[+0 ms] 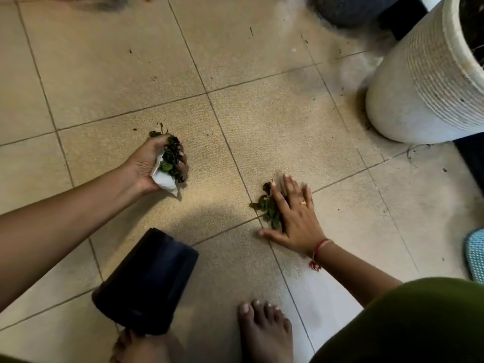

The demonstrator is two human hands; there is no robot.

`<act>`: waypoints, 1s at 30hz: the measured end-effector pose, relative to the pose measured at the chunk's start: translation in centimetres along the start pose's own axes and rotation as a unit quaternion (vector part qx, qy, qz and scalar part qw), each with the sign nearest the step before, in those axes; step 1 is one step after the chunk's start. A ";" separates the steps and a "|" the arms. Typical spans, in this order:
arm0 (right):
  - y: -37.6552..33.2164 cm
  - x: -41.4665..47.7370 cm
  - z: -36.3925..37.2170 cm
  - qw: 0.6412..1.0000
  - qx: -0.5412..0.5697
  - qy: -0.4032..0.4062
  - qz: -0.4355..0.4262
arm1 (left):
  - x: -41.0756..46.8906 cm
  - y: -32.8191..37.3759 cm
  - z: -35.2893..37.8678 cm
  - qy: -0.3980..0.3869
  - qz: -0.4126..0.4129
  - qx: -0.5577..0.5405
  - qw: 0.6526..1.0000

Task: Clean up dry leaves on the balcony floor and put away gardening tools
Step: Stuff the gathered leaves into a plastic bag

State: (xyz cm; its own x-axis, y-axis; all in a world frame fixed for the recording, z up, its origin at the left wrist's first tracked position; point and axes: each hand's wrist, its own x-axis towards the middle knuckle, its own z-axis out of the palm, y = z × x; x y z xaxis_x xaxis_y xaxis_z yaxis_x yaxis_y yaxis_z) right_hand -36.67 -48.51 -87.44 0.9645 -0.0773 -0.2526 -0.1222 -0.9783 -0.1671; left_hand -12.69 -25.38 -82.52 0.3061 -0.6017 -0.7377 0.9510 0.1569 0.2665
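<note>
My left hand (146,163) is closed around a bunch of dark dry leaves (171,158) together with a crumpled white paper (165,180), held just above the beige tiled floor (262,121). My right hand (296,213) lies flat on the floor with fingers spread, its palm edge pressed against a small pile of green-brown leaves (267,208). A black plastic pot (146,281) lies tipped on its side near my feet, below the left hand. Small bits of leaf and soil are scattered over the tiles farther away.
A large white ribbed planter (424,82) stands at the right, with a dark pot (348,6) behind it. A black mat edge (471,158) runs along the right side. A blue slipper (475,258) sits at the right edge. My bare foot (264,328) rests at the bottom.
</note>
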 end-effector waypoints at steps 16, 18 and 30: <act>-0.5 9.2 -2.4 0.961 -0.063 0.084 -0.255 | -0.8 0.3 -1.3 0.050 0.008 0.009 0.999; -0.9 9.7 -2.7 0.968 -0.042 0.077 -0.235 | -0.9 0.2 -0.9 0.045 0.003 0.011 0.999; -6.3 13.1 -8.9 0.859 0.483 0.116 0.124 | -0.6 -1.1 0.4 0.041 -0.001 -0.013 0.999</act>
State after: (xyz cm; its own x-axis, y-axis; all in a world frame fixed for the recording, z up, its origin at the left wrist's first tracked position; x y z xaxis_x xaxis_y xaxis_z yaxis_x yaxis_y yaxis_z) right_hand -21.21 -45.07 -81.19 0.8877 -0.4060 -0.2173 -0.3604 -0.3187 -0.8767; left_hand -13.92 -25.48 -82.12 0.3064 -0.5361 -0.7866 0.9519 0.1777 0.2497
